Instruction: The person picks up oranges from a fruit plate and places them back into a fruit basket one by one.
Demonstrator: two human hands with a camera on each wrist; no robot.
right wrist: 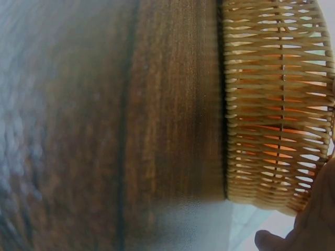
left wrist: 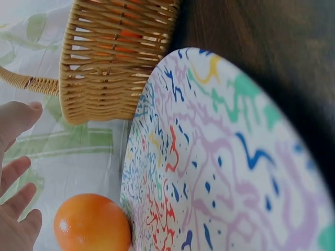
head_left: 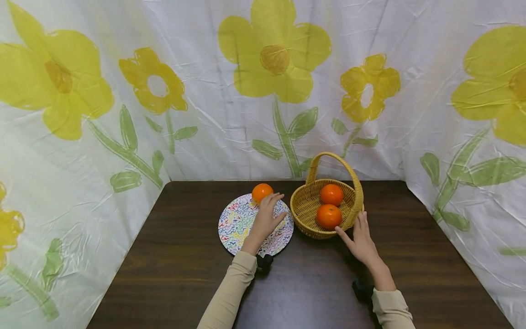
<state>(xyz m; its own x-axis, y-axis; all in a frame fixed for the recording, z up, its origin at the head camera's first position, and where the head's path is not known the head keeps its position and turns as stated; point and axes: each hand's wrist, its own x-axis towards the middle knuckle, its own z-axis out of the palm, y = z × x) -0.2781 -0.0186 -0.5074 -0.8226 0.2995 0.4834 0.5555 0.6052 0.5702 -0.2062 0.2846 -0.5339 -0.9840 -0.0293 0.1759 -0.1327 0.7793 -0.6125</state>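
My left hand [head_left: 266, 220] hovers over the round plate [head_left: 233, 225], which has a colourful squiggle pattern. Its fingers are spread and hold nothing. An orange [head_left: 261, 193] rests at the plate's far edge, just beyond those fingers; in the left wrist view the same orange [left wrist: 91, 224] shows below the fingers [left wrist: 18, 201]. To the right stands a yellow wicker basket [head_left: 303, 214] with an arched handle. Two oranges lie in it, one farther back [head_left: 331, 194] and one nearer [head_left: 328, 216]. My right hand [head_left: 362, 242] is at the basket's right side, fingers extended, thumb at the front rim.
Plate and basket stand side by side near the back edge of a dark wooden table [head_left: 172, 256]. Behind and beside it hangs a white curtain [head_left: 205, 146] printed with yellow flowers. The basket's handle [head_left: 334, 156] rises above its rim.
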